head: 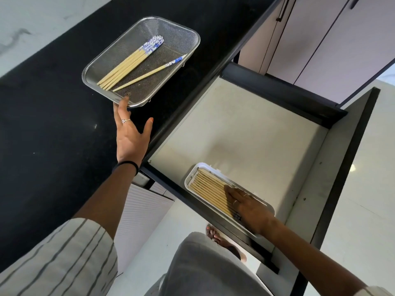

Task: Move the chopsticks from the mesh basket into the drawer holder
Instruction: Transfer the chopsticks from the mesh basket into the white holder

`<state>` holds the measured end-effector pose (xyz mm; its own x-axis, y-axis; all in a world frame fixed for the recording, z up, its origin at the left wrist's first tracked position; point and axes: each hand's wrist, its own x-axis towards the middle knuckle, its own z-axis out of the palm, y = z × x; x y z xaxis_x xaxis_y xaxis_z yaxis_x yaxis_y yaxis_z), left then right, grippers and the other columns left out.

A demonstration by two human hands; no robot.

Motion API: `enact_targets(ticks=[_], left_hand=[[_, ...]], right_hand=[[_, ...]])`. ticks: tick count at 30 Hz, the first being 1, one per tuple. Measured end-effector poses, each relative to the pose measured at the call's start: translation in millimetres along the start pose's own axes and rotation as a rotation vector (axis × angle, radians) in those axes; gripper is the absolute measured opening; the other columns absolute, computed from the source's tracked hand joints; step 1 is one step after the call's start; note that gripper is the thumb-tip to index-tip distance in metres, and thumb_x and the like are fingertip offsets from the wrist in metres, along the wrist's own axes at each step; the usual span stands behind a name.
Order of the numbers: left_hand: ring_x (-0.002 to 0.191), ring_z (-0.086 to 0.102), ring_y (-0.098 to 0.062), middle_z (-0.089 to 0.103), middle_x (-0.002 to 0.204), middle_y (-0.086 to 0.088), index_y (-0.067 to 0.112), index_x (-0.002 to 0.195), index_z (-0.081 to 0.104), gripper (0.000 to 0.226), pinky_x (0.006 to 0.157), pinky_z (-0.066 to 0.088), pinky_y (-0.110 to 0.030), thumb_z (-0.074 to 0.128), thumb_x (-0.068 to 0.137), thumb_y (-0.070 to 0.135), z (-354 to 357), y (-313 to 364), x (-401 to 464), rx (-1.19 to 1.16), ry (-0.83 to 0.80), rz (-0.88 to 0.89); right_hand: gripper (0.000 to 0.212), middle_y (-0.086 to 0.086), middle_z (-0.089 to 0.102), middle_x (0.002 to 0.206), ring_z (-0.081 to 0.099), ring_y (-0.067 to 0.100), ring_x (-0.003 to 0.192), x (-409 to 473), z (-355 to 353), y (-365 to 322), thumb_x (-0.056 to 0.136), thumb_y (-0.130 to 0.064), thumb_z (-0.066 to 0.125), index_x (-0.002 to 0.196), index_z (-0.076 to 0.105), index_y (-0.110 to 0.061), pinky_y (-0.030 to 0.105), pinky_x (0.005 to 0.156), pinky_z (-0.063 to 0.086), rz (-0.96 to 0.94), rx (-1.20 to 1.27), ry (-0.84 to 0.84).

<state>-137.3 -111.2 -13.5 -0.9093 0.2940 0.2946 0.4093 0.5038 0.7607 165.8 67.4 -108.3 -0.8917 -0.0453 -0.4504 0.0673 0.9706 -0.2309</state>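
From the head camera, the left hand (130, 137), fingers spread and empty, is touching the near rim of the silver mesh basket (193, 34), seemingly steadying it on the far-left black counter; several blue-tipped bamboo chopsticks (128, 65) are lying inside. The right hand (245, 205) is pressing flat, open fingers on the row already in the white drawer holder (189, 177), near right, likely levelling them.

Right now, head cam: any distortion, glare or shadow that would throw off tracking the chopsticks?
Head view: wide-angle bend, black counter edge and drawer rails splay outward. Soft even light, no hard glare; faint sheen on mesh basket rim. Basket chopsticks sharp. Right hand covers part of the drawer holder. Left hand slightly soft.
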Motion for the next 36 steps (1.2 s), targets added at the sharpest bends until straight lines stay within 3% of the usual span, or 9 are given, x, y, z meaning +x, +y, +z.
enact_targets(ticks=[3,9,14,24,28,36], left_hand=[[0.134,0.036,-0.017,0.019,0.156,-0.014,0.021,0.146,0.024,0.070,0.097,0.023,0.005,0.066,0.090,0.020,0,1,0,0.004,0.008,0.010],[0.135,0.035,-0.016,0.020,0.155,-0.014,0.018,0.147,0.023,0.071,0.099,0.022,0.003,0.065,0.090,0.020,0,2,0,0.017,0.011,0.017],[0.135,0.036,-0.017,0.021,0.155,-0.014,0.017,0.147,0.023,0.071,0.101,0.022,0.002,0.066,0.090,0.020,0,3,0,0.027,0.014,0.011],[0.137,0.035,-0.022,0.020,0.156,-0.013,0.017,0.147,0.023,0.071,0.097,0.022,0.006,0.065,0.091,0.019,0,4,-1,0.027,0.012,-0.001],[0.136,0.035,-0.022,0.019,0.156,-0.013,0.018,0.147,0.023,0.070,0.097,0.022,0.005,0.065,0.091,0.020,0,6,-1,0.034,0.012,-0.005],[0.135,0.037,-0.020,0.018,0.157,-0.012,0.022,0.147,0.022,0.071,0.094,0.023,0.006,0.065,0.091,0.021,1,7,-2,0.024,0.011,-0.029]], right_hand=[[0.079,0.002,-0.014,0.161,0.005,0.021,0.149,2,-1,0,0.097,-0.018,0.048,0.151,-0.010,-0.014,0.033,0.119,0.015,-0.003,0.016,-0.009],[0.070,0.003,0.002,0.162,0.011,0.017,0.148,7,-2,4,0.095,-0.014,0.051,0.152,0.011,-0.014,0.027,0.119,0.014,0.004,0.065,0.055],[0.066,0.008,0.003,0.162,0.011,0.022,0.148,11,4,-3,0.096,-0.022,0.051,0.151,0.015,-0.012,0.033,0.122,0.016,0.064,0.158,0.017],[0.054,-0.001,0.017,0.160,0.021,0.017,0.146,6,10,3,0.098,-0.025,0.047,0.148,0.029,-0.017,0.023,0.118,0.015,0.014,0.239,0.006],[0.051,-0.004,0.021,0.159,0.023,0.017,0.145,5,11,3,0.099,-0.021,0.046,0.147,0.032,-0.018,0.026,0.119,0.019,0.004,0.263,-0.022],[0.060,0.000,0.007,0.161,0.024,0.024,0.144,6,2,1,0.093,-0.015,0.054,0.148,0.029,-0.013,0.035,0.115,0.028,0.082,0.047,0.026]])
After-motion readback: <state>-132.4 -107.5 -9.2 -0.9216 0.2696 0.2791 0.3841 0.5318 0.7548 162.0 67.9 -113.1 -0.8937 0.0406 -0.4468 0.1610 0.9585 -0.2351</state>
